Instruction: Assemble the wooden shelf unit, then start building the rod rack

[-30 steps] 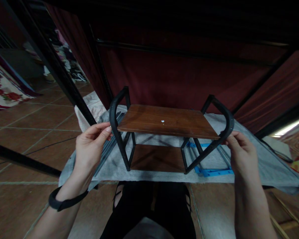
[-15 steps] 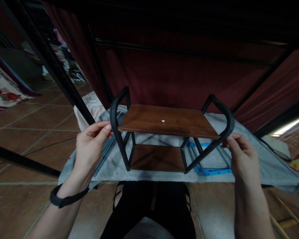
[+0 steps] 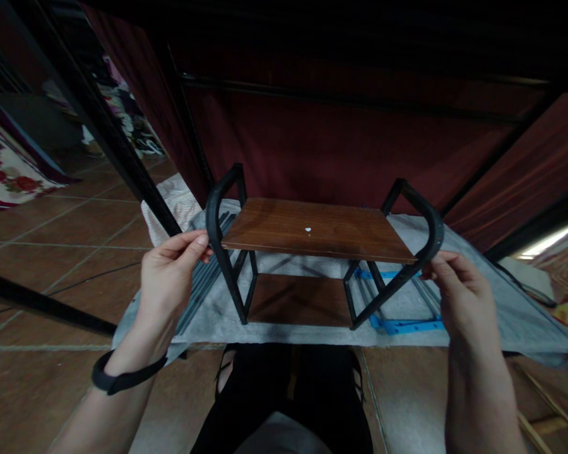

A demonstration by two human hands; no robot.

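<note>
A small two-tier rack (image 3: 322, 243) stands in front of me, with a brown wood-grain upper board, a lower board (image 3: 298, 301) and black tubular side frames. A white spot marks the middle of the upper board. My left hand (image 3: 168, 271) is closed in a pinch at the left side frame (image 3: 213, 214), thumb on the near side, other fingertips partly hidden. On the opposite side, my right hand (image 3: 466, 296) has its thumb and fingers closed at the right side frame (image 3: 435, 230), just below the bend; those fingertips are partly behind the tube.
Grey cloth (image 3: 284, 334) covers the low surface under the rack. Grey rods (image 3: 201, 293) lie at left; a blue-ended frame of grey rods (image 3: 407, 325) lies at right. A black post (image 3: 118, 145) slants at left, and a dark red curtain (image 3: 331, 151) hangs behind.
The top of the rack has shifted very slightly left, and my left hand with it. Both hands keep their hold at the side frames.
</note>
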